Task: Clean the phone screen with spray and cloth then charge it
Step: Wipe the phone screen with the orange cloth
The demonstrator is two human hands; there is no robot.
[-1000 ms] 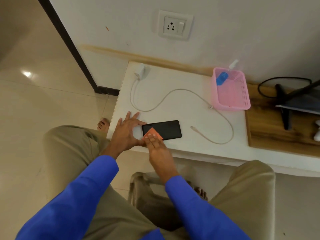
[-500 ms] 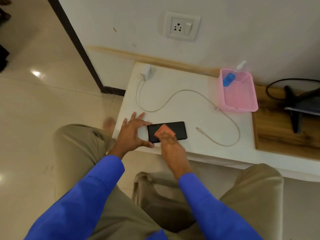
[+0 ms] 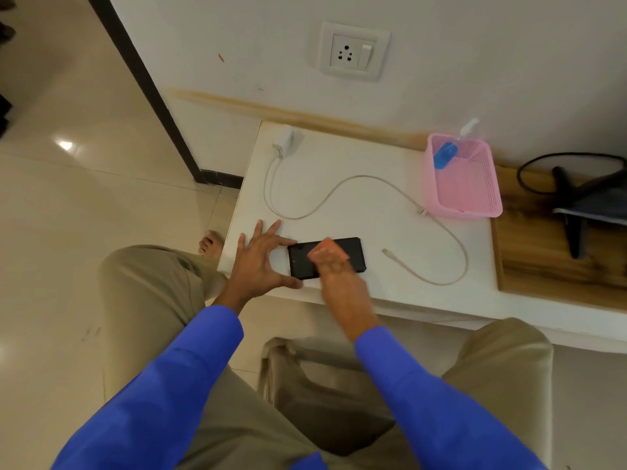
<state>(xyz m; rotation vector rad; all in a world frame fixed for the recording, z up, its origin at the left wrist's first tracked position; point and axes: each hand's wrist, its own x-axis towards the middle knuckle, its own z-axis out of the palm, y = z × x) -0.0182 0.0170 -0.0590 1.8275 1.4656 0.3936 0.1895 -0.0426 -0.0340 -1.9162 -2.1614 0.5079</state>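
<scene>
The black phone [image 3: 353, 247] lies flat, screen up, near the front edge of the white surface [image 3: 366, 157]. The left hand [image 3: 259, 262] braces its left end, fingers spread wide, gripping nothing. The right hand [image 3: 334, 276], blurred, presses an orange cloth [image 3: 329, 247] onto the screen. A white charger [image 3: 284, 140] and its cable [image 3: 342, 186] lie behind; the free plug is just right of the phone. The spray bottle [image 3: 447, 154] leans in the pink basket [image 3: 475, 212].
</scene>
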